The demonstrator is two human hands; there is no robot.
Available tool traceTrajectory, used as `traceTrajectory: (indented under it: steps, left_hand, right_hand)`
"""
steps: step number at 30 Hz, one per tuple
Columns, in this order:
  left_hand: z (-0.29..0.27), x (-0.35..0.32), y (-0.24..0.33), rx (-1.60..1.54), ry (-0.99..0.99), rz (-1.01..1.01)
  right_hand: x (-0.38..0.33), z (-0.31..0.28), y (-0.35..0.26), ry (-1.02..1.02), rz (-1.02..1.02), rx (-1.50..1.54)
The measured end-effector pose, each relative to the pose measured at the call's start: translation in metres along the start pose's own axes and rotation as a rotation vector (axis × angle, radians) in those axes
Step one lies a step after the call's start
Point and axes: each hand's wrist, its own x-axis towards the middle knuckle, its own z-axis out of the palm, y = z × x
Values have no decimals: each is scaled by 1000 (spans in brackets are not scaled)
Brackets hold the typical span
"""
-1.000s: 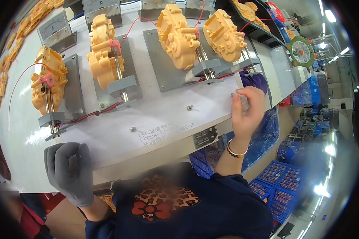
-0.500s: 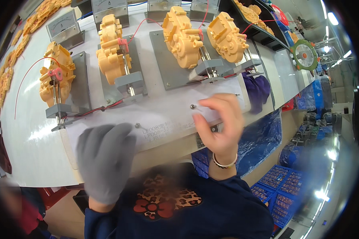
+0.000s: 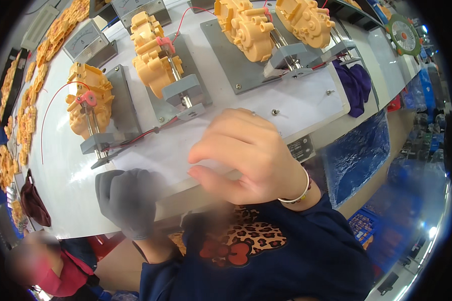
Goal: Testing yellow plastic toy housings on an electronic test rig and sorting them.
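Observation:
My right hand (image 3: 246, 155) is bare, with a bracelet at the wrist, and hovers over the front of the white bench. Its thumb and index finger are curved with a gap between their tips, and nothing shows between them. My left hand (image 3: 128, 203), in a grey glove, is at the bench's front edge with its fingers bent; motion smears it, and its palm is hidden. Beyond the hands, yellow plastic gear housings (image 3: 93, 103), (image 3: 155, 65) sit in grey clamp fixtures (image 3: 181, 90). A small metal toggle switch (image 3: 275, 112) stands just right of my right hand.
Another toggle switch (image 3: 329, 92) lies farther right, near a purple cloth (image 3: 355, 88). Analog meters (image 3: 88, 42) stand behind the fixtures. Many yellow parts (image 3: 60, 35) line the far left, above a dark cloth (image 3: 35, 200). A green fan (image 3: 403, 35) is at right; a co-worker (image 3: 60, 266) sits lower left.
My right hand has moved left, away from the toggle switch it was beside, toward my left hand. My left hand has drawn lower, its fingers more bent. The whole view has turned leftward.

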Motion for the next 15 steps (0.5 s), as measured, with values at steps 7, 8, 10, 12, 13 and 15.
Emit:
traceTrajectory:
  steps: [7, 8, 10, 12, 13, 15]
  left_hand:
    - [-5, 1, -2, 7, -29, 107]
    - [-5, 2, -2, -17, -26, 85]
    - [-7, 2, -3, -22, -38, 90]
    - [-8, 2, -3, -27, -46, 88]
    - [-8, 2, -3, -30, -47, 87]
    - [-10, 2, -2, -34, -49, 84]
  right_hand:
    - [-5, 3, 1, -28, 104, 76]
    - [-5, 3, 0, -22, 107, 75]
    - [-4, 4, 0, -28, 137, 79]
    - [-5, 5, 0, -22, 128, 61]
    - [-5, 6, 0, -20, 119, 44]
    - [-6, 5, 0, -32, 146, 59]
